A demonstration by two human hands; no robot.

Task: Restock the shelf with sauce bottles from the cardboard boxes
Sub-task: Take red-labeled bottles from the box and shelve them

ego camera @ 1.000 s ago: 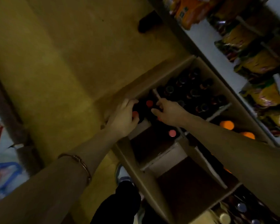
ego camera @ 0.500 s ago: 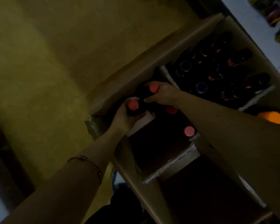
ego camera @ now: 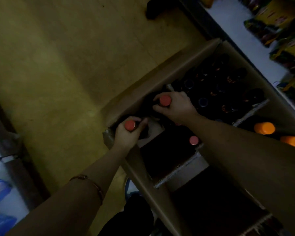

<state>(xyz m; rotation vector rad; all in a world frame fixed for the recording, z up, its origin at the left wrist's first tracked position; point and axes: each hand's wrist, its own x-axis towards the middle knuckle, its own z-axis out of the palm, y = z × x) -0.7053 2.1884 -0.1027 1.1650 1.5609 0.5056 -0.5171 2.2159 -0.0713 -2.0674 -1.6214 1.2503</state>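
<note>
Dim light, view tilted down over a row of open brown corrugated cardboard boxes (ego camera: 162, 189) on a smooth yellowish floor (ego camera: 58, 65).

Left hand (ego camera: 126, 137): fingers (ego camera: 142, 121) clenched around the neck of a dark glass sauce bottle with a round matte red screw cap (ego camera: 130, 125); cap pokes up above the fist, at the near-left corner of the box. A thin metal bangle (ego camera: 92, 183) circles the left forearm.

Right hand (ego camera: 175, 106): fingers wrapped on a second dark bottle with a red cap (ego camera: 165, 101), thumb and forefinger either side of the neck, just beyond the left hand and over the same compartment.

A third red-capped bottle (ego camera: 194, 140) stands upright in the box, between the forearms, untouched.

Next compartment, past a raw-edged cardboard divider (ego camera: 250, 113): tightly packed dark bottles with black caps (ego camera: 203, 101), glossy, labels with small orange print, blurred. Further right, two bottles with smooth orange caps (ego camera: 264, 128), partly hidden by the right forearm.

Near compartments look dark; contents cannot be made out.

Upper right: a pale shelf (ego camera: 242, 34) running alongside the boxes, carrying crinkled yellow and dark snack packets (ego camera: 279, 14). Blue plastic bag (ego camera: 0, 218) at the lower left edge.
</note>
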